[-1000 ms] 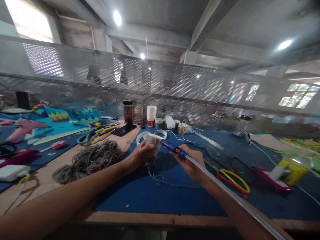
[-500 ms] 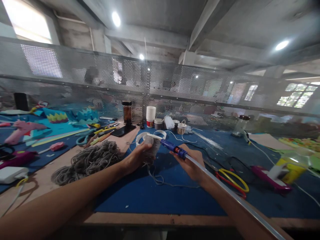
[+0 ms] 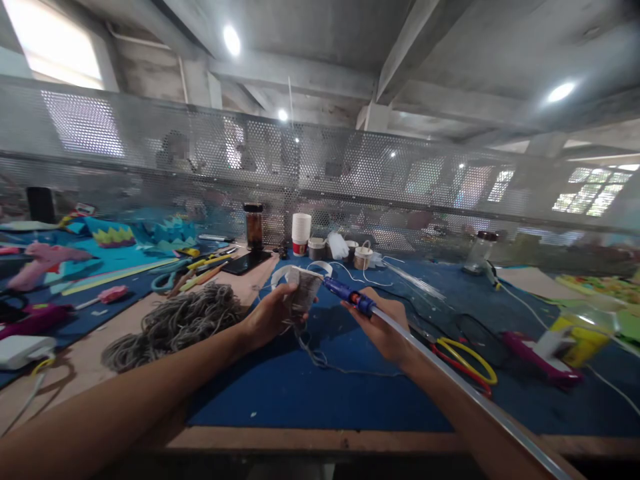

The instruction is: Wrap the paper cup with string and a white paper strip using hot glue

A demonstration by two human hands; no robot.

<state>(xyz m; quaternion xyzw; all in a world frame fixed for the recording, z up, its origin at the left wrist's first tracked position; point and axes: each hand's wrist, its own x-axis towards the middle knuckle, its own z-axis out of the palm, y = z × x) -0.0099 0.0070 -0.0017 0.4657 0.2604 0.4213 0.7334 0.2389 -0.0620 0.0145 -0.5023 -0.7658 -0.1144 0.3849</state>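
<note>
My left hand (image 3: 273,310) is closed around a paper cup wrapped in grey yarn (image 3: 305,293), held tilted above the blue mat. A white handle-like paper loop shows around the cup's far side. My right hand (image 3: 383,323) is closed on a blue pen-shaped tool (image 3: 345,291) with a red part and a long silver tube (image 3: 450,380) running back along my forearm. The tool's pale tip is at the cup's rim; whether it touches cannot be told. A loose strand of grey yarn (image 3: 320,360) trails from the cup onto the mat.
A heap of grey yarn (image 3: 180,323) lies left, near a phone (image 3: 246,261) and a dark jar (image 3: 254,227). Stacked paper cups (image 3: 301,233) stand behind. Right are yellow-red-handled scissors (image 3: 467,360) and a purple glue gun (image 3: 543,360); a pink glue gun (image 3: 47,263) lies far left.
The cup has turned in my left hand, showing more of its yarn-wrapped side. The tool's tip has shifted slightly right, toward the cup's rim. The loose yarn strand has moved a little.
</note>
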